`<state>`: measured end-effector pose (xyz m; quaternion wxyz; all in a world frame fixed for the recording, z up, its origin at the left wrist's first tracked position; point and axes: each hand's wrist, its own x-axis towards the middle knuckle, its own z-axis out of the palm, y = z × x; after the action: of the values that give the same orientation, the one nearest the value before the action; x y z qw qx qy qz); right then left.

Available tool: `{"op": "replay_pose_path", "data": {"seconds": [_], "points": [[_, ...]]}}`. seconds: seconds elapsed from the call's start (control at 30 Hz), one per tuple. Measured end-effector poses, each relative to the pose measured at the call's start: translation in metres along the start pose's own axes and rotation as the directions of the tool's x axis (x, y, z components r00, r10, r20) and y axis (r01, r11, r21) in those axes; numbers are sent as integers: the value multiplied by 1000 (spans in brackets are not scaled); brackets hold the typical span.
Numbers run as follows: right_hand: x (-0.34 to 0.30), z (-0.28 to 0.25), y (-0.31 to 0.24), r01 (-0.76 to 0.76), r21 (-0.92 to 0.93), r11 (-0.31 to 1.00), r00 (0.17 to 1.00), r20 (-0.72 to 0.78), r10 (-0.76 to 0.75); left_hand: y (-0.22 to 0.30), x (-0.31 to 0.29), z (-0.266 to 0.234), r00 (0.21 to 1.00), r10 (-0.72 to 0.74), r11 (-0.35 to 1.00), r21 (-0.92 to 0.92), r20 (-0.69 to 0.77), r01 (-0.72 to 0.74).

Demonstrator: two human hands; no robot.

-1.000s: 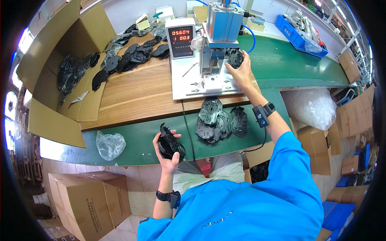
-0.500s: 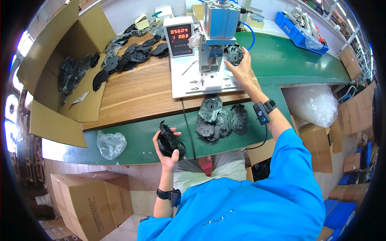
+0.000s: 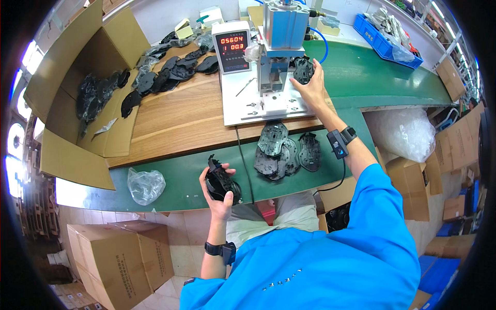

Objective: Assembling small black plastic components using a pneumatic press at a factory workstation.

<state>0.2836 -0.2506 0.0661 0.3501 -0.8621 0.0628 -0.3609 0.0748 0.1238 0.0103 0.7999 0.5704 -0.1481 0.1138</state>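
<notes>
Left hand [image 3: 219,200] grips black moulded shell [image 3: 219,182]; right hand [image 3: 311,92] grips black plate [image 3: 303,71] beside pneumatic press [image 3: 284,32]. Held pieces unjoined; further plates [image 3: 274,163] lie loose on green bench [image 3: 182,181].

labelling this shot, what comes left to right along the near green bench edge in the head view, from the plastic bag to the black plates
Clear plastic bag, left hand holding a black part, black cable, stack of black plates, single black plate.

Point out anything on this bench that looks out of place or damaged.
A crumpled clear plastic bag lies loose on the green bench beside the left hand, like stray packaging. No obvious damage shows.
</notes>
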Motion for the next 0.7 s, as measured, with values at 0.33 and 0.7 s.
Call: {"op": "replay_pose_path", "data": {"seconds": [0.33, 0.7], "points": [[2, -3, -6, 24, 24, 999, 1000, -3, -24, 0, 0, -1, 1000, 5, 1000, -21, 7, -5], [-5, -2, -4, 22, -37, 999, 999, -28, -23, 1, -1, 1, 1000, -17, 1000, 6, 8, 17]]}}
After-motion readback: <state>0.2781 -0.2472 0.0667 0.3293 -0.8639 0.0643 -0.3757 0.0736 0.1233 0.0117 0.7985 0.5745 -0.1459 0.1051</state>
